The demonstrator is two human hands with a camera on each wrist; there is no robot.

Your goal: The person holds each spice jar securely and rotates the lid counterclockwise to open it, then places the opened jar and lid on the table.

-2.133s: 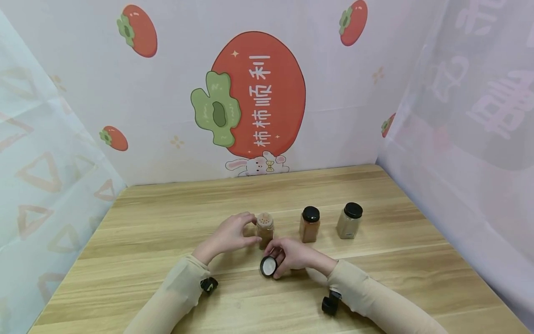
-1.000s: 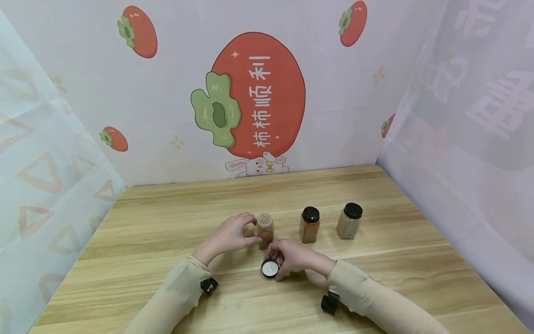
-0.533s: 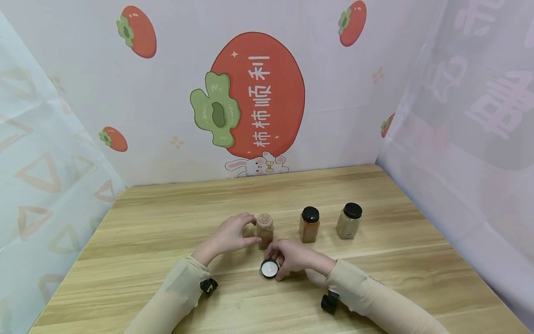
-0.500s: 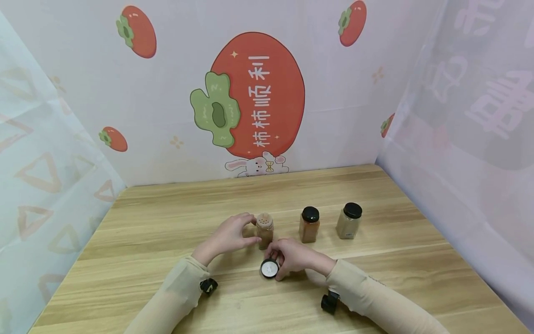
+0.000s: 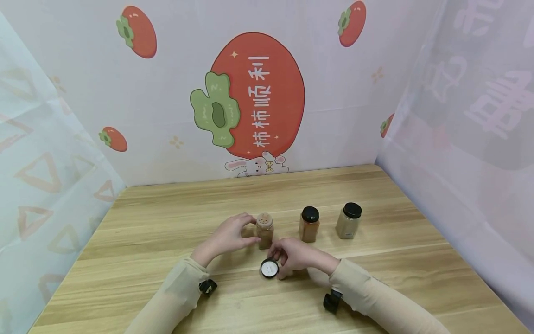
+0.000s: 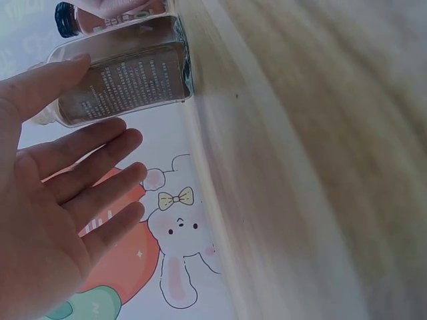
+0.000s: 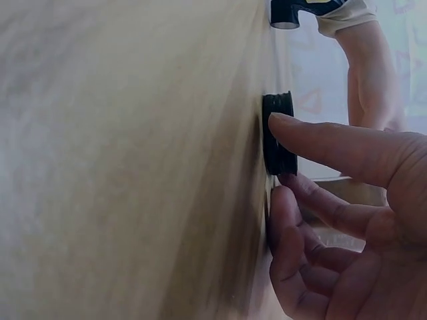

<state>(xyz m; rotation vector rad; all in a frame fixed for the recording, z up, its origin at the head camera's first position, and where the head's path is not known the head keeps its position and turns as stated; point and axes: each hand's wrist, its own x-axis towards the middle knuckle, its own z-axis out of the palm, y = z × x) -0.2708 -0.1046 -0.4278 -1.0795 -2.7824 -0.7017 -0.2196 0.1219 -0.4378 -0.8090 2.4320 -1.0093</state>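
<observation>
In the head view, my left hand (image 5: 231, 235) holds a spice jar (image 5: 265, 237) of brown powder between thumb and index finger. The jar stands upright on the table, its perforated shaker top bare. In the left wrist view the thumb overlaps the jar (image 6: 127, 80), and the other fingers (image 6: 100, 170) reach out fairly straight. A black lid (image 5: 269, 268) lies on the table just in front of the jar, white inside facing up. My right hand (image 5: 294, 255) is at its right side, index finger and thumb loosely by the rim; the right wrist view shows the thumb overlapping the lid (image 7: 280, 150).
Two capped spice jars stand to the right: one with orange-red powder (image 5: 309, 227), another with pale powder (image 5: 348, 223) farther right. The wooden table (image 5: 187, 199) ends at a printed backdrop (image 5: 333, 116).
My right hand first tips the lid down flat, white inside up, then shifts slightly right while the lid stays. The left hand and its jar keep their place.
</observation>
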